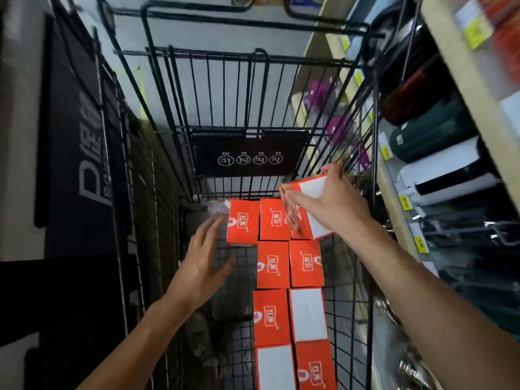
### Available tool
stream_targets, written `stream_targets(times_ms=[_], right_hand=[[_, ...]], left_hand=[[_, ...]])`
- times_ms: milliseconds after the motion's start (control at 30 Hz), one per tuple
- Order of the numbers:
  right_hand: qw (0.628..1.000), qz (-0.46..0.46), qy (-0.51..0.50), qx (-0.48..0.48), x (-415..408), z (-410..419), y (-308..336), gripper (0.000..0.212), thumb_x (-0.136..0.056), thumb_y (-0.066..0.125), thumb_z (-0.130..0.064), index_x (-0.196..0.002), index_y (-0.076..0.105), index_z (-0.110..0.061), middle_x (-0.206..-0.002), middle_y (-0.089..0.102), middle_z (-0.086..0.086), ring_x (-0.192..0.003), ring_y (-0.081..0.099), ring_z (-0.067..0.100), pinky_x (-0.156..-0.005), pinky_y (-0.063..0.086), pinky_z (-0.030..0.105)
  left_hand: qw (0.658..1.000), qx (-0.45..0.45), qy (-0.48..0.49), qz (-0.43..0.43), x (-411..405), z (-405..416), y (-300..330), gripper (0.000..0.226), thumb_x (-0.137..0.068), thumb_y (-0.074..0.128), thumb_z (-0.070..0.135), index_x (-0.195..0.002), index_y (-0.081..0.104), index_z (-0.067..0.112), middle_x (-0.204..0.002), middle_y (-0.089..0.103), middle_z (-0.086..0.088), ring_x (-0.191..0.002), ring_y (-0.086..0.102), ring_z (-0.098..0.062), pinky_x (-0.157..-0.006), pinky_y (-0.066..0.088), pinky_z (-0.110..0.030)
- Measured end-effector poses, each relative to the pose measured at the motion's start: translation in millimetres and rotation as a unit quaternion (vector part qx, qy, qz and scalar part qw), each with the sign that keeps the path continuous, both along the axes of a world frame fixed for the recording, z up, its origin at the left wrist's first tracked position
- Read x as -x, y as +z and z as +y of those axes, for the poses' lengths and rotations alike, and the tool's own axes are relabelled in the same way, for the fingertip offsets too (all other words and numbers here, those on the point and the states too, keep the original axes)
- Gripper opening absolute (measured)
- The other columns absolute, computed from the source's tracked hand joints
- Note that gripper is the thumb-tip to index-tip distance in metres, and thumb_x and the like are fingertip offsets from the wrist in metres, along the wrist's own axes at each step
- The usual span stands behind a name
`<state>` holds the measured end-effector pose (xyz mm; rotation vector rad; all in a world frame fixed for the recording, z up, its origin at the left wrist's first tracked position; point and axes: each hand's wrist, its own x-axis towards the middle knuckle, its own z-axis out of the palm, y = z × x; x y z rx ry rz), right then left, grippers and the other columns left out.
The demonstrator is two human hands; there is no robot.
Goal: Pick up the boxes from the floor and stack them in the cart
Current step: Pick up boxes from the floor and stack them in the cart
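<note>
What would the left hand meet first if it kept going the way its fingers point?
Probably the far-left orange box in the cart's back row: the open left hand points up-right at its near edge. Depth is unclear.

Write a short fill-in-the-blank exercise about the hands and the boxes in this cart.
1. The right hand holds an orange box tilted over the far right corner of the wire ____.
2. The left hand, fingers spread, holds ____.
3. The boxes lying in the cart are mostly ____ on top.
4. The black sign on the cart's far wall shows ____ round symbols.

Missing words: cart; nothing; orange; four
</note>
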<state>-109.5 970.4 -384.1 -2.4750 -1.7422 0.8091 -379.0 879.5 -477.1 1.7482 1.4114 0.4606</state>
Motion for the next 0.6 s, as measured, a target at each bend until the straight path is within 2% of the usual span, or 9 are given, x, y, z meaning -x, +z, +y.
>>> stream_targets(times_ms=[133, 267, 433, 500, 600], right_hand=[[0.995, -0.066, 0.003, 0.081, 1, 17, -28, 0.097, -0.085, 0.057, -0.073, -0.152, 0.023, -0.011, -0.151, 0.037, 0.018, -0.134, 0.045, 0.039, -0.099, 0.042, 0.046], [0.989, -0.069, -0.032, 0.126, -5, 20, -44, 0.109, -0.086, 0.049, -0.079, -0.159, -0.001, -0.016, -0.163, 0.018, 0.021, -0.143, 0.034, 0.043, -0.108, 0.036, 0.052], [0.984, -0.066, -0.019, 0.166, -2, 16, -27, 0.118, -0.079, 0.038, -0.09, -0.158, -0.019, -0.024, -0.167, -0.002, 0.017, -0.148, 0.025, 0.043, -0.115, 0.029, 0.057], [0.986, -0.084, 0.011, 0.141, 2, 8, -10, 0.115, -0.08, 0.036, -0.09, -0.158, -0.017, -0.025, -0.168, -0.004, 0.013, -0.147, 0.027, 0.042, -0.113, 0.034, 0.056], [0.993, -0.093, 0.071, 0.009, 8, -10, 21, 0.105, -0.085, 0.043, -0.082, -0.161, 0.001, -0.023, -0.168, 0.0, 0.005, -0.148, 0.024, 0.039, -0.111, 0.037, 0.053]], left_hand=[[0.999, -0.015, -0.032, -0.021, 8, -13, 6, 0.08, -0.092, 0.068, 0.022, -0.155, 0.021, 0.031, -0.159, 0.017, 0.015, -0.147, 0.022, -0.006, -0.115, 0.034, -0.031], [0.999, -0.008, -0.018, -0.041, 19, -18, 15, 0.077, -0.093, 0.067, 0.026, -0.155, 0.022, 0.03, -0.159, 0.014, 0.016, -0.147, 0.02, -0.003, -0.111, 0.033, -0.023], [1.0, 0.015, -0.015, -0.005, 33, -18, 38, 0.08, -0.093, 0.065, 0.038, -0.156, 0.017, 0.03, -0.161, 0.007, 0.013, -0.148, 0.017, -0.01, -0.113, 0.035, -0.032], [0.999, 0.019, -0.023, 0.019, 38, -11, 60, 0.083, -0.091, 0.066, 0.041, -0.156, 0.016, 0.031, -0.161, 0.007, 0.012, -0.148, 0.017, -0.013, -0.115, 0.035, -0.038], [0.997, -0.001, -0.042, 0.066, 44, 6, 103, 0.085, -0.089, 0.069, 0.042, -0.156, 0.019, 0.027, -0.161, 0.011, 0.007, -0.148, 0.018, -0.02, -0.117, 0.034, -0.05]])
